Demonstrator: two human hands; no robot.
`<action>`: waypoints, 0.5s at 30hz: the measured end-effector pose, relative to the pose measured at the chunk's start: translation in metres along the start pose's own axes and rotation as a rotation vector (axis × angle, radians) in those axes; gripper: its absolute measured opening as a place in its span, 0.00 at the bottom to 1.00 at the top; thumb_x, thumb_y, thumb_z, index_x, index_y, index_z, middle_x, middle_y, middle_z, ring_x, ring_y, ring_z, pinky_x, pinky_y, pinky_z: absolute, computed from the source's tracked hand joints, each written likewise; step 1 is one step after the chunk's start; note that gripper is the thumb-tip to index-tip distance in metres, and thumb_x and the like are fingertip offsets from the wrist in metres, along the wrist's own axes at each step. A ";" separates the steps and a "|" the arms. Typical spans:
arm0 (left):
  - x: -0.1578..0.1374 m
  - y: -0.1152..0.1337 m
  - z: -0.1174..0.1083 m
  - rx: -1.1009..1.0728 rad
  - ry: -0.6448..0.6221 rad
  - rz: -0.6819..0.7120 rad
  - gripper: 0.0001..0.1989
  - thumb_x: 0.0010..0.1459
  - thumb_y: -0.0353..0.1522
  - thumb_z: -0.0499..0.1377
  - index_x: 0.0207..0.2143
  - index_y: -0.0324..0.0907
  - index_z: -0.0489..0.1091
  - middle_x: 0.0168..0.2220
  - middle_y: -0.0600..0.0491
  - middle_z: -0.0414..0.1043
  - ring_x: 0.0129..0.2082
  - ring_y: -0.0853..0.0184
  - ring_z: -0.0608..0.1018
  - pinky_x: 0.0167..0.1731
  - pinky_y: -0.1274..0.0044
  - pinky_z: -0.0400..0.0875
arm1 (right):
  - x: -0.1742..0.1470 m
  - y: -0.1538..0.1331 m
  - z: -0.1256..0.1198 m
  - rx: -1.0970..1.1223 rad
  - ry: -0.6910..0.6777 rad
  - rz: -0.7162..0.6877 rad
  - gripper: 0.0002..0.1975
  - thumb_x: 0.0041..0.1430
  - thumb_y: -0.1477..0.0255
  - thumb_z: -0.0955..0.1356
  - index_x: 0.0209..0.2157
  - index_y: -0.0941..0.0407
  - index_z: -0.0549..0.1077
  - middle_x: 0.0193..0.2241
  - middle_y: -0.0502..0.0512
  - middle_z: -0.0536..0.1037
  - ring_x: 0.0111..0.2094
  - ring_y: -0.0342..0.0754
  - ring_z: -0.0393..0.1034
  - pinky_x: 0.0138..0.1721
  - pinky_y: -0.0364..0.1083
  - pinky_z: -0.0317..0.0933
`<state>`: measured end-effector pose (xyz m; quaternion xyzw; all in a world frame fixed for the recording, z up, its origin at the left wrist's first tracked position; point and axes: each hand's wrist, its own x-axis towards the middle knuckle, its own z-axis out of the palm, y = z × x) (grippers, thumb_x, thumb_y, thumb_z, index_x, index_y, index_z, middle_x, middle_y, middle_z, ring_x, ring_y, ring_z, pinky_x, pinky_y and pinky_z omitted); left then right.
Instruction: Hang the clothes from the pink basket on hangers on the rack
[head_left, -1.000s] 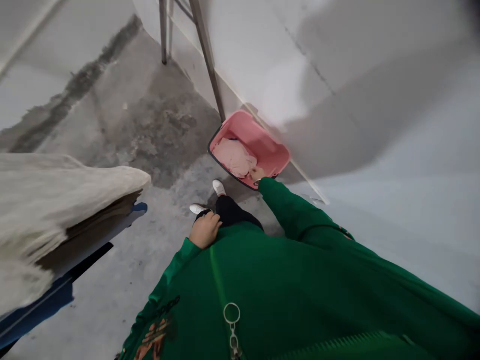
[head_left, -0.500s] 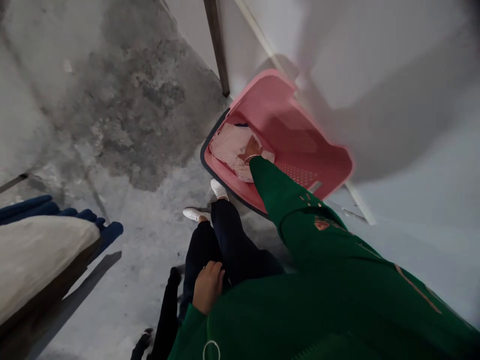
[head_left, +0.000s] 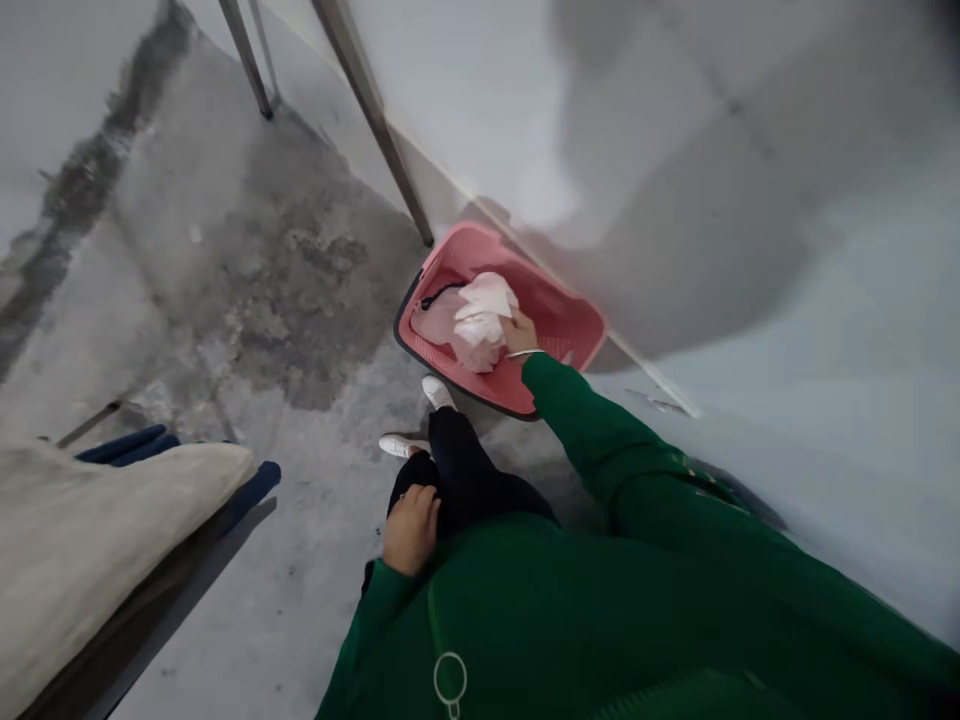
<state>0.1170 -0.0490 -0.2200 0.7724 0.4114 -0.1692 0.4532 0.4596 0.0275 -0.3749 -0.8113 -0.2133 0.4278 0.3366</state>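
Observation:
A pink plastic laundry basket (head_left: 577, 318) with a dark rim edge stands on the floor against the wall. My right hand (head_left: 519, 335), with a bangle at the wrist, reaches into it and grips a white cloth (head_left: 487, 302), bunched up and lifted a little. Under and beside that cloth lies pale pink fabric (head_left: 435, 318), and a dark strap-like piece shows at its far edge. My left hand (head_left: 411, 528) rests on my thigh with nothing in it, fingers laid over the dark trousers.
At the left, a wooden-framed piece of furniture carries a cream cover (head_left: 150, 540) and blue fabric (head_left: 259, 485). A metal leg (head_left: 382, 130) stands just beyond the basket, near the wall. The concrete floor (head_left: 292, 300) has a rough, stained patch.
My right hand, earlier spread on the fabric in the basket, now grips a white cloth and has raised it. The view has shifted, so the basket looks smaller. My left hand stays on my thigh.

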 end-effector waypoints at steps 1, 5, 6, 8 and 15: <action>0.000 0.005 -0.008 -0.020 0.013 0.032 0.15 0.62 0.37 0.51 0.49 0.45 0.69 0.48 0.46 0.71 0.38 0.64 0.77 0.38 0.72 0.75 | -0.015 -0.020 -0.012 0.083 0.067 -0.039 0.23 0.60 0.60 0.59 0.48 0.61 0.70 0.47 0.62 0.76 0.48 0.50 0.69 0.50 0.50 0.63; 0.003 0.025 -0.042 -0.185 0.104 0.169 0.16 0.63 0.40 0.51 0.49 0.45 0.69 0.44 0.47 0.73 0.41 0.64 0.76 0.45 0.69 0.73 | -0.090 -0.104 -0.046 0.483 0.129 -0.229 0.25 0.53 0.54 0.64 0.45 0.58 0.70 0.48 0.63 0.76 0.48 0.52 0.70 0.50 0.53 0.65; 0.003 0.029 -0.053 -0.232 0.149 0.190 0.16 0.64 0.40 0.50 0.49 0.44 0.69 0.43 0.48 0.73 0.42 0.65 0.76 0.46 0.69 0.73 | -0.111 -0.125 -0.048 0.550 0.092 -0.269 0.26 0.50 0.52 0.66 0.43 0.57 0.71 0.46 0.63 0.76 0.48 0.53 0.71 0.50 0.53 0.65; 0.003 0.034 -0.082 -0.303 0.300 0.223 0.18 0.65 0.42 0.48 0.49 0.43 0.69 0.43 0.47 0.73 0.42 0.65 0.76 0.46 0.68 0.73 | -0.153 -0.160 -0.048 0.593 -0.042 -0.330 0.26 0.44 0.50 0.69 0.40 0.55 0.72 0.43 0.61 0.78 0.48 0.55 0.71 0.48 0.55 0.66; -0.038 0.032 -0.201 -0.427 0.909 0.451 0.34 0.60 0.51 0.52 0.61 0.38 0.55 0.59 0.36 0.58 0.57 0.57 0.69 0.52 0.65 0.70 | -0.234 -0.228 -0.027 0.662 -0.709 -0.351 0.24 0.28 0.50 0.75 0.25 0.51 0.71 0.25 0.54 0.77 0.49 0.60 0.70 0.44 0.59 0.68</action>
